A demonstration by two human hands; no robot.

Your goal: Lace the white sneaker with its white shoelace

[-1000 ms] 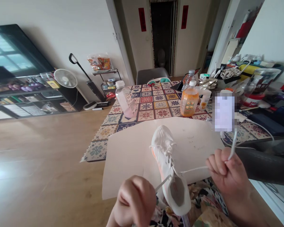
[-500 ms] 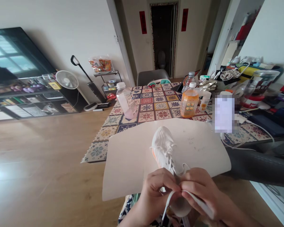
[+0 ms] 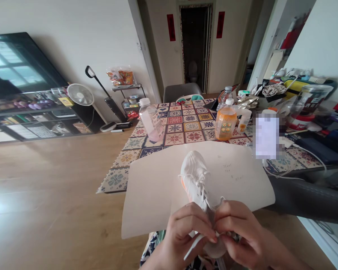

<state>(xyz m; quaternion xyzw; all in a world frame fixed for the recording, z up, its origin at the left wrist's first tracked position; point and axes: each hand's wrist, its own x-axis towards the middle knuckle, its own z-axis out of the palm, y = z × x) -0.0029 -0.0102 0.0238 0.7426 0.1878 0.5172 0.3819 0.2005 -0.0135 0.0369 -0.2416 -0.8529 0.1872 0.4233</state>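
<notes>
A white sneaker [image 3: 193, 168] lies on a large white sheet [image 3: 150, 191], its toe pointing away from me and its heel end partly hidden behind my hands. White laces run loosely over its upper. Over the heel end, my left hand [image 3: 190, 230] pinches a white shoelace [image 3: 192, 246], whose loose end hangs down to the left. My right hand [image 3: 239, 232] is closed beside it, fingertips close to the left ones at the lace. Its own grip on the lace is mostly hidden by the fingers.
Beyond the sheet, a pink-tinted bottle [image 3: 152, 122] and an orange drink bottle [image 3: 225, 122] stand on the patterned tablecloth [image 3: 174, 127]. A blurred-out phone-like screen [image 3: 267, 137], a white cable [image 3: 311, 152] and clutter fill the right side. A grey chair [image 3: 181, 90] stands behind.
My fingers have shifted on the shoelace. The band of lace that ran under my right hand no longer shows, and the loose end under my left hand has swung further left.
</notes>
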